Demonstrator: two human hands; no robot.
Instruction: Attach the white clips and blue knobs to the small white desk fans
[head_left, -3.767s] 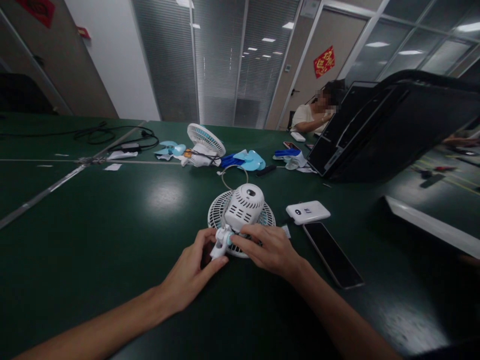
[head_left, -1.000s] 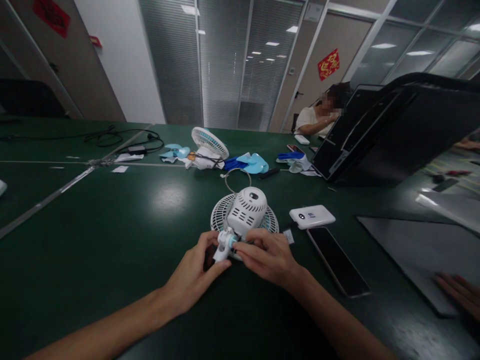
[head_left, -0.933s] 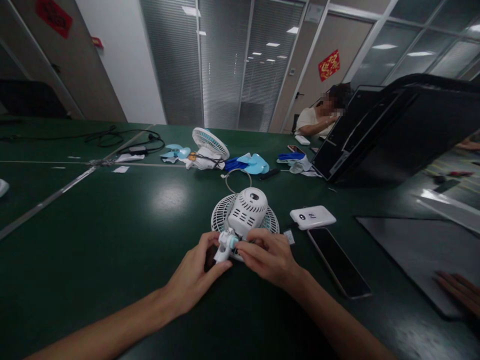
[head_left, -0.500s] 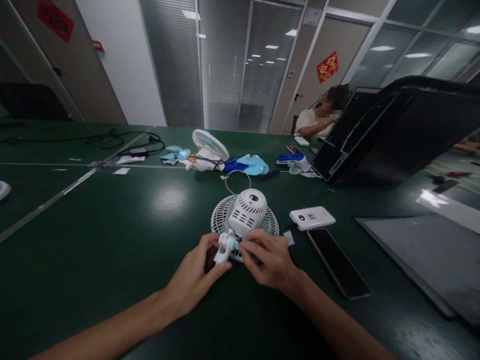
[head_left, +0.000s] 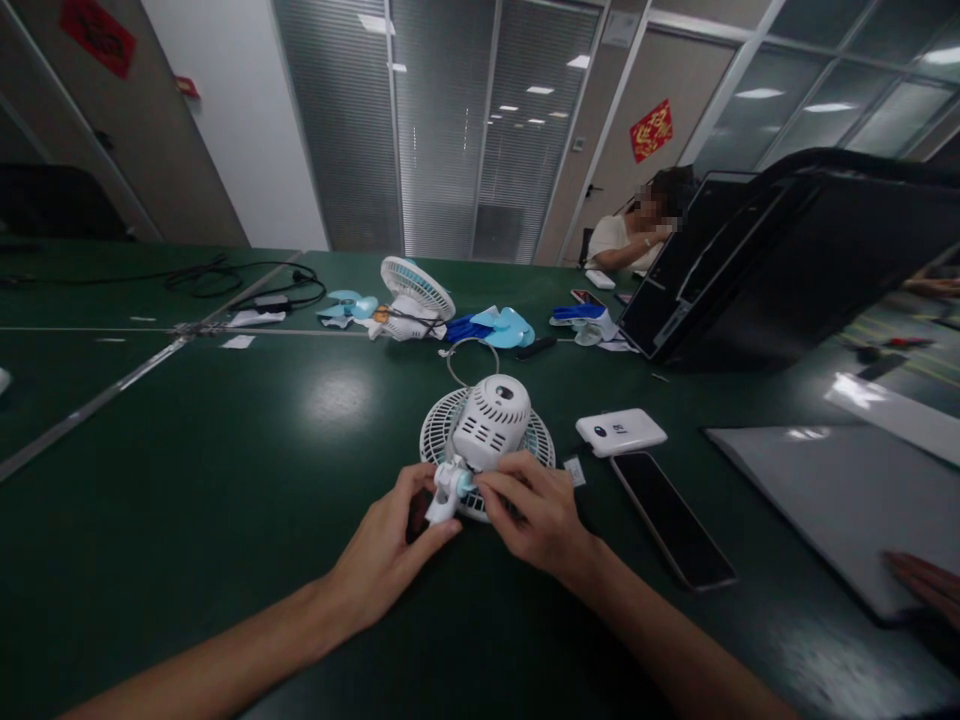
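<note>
A small white fan [head_left: 491,415] lies grille-down on the green table [head_left: 225,480], its motor housing on top. My left hand [head_left: 394,535] holds the white neck bracket [head_left: 444,500] at the fan's near side, thumb below and fingers behind it. The fingertips of my right hand [head_left: 536,510] pinch the light blue knob [head_left: 465,483] on the right of that bracket. The fingertips partly hide the knob. A thin cable loop [head_left: 474,345] rises behind the housing.
Right of the fan are a white device [head_left: 622,430], a dark phone [head_left: 673,520] and a grey panel [head_left: 840,480] with another person's hand [head_left: 926,582]. Farther back lie a second fan [head_left: 416,290], blue blades [head_left: 510,328], gloves [head_left: 585,320], cables [head_left: 210,275] and a big black case [head_left: 795,270].
The other person's hand has come into view over the grey panel at the right. The view has shifted slightly. My hands stay on the bracket and knob.
</note>
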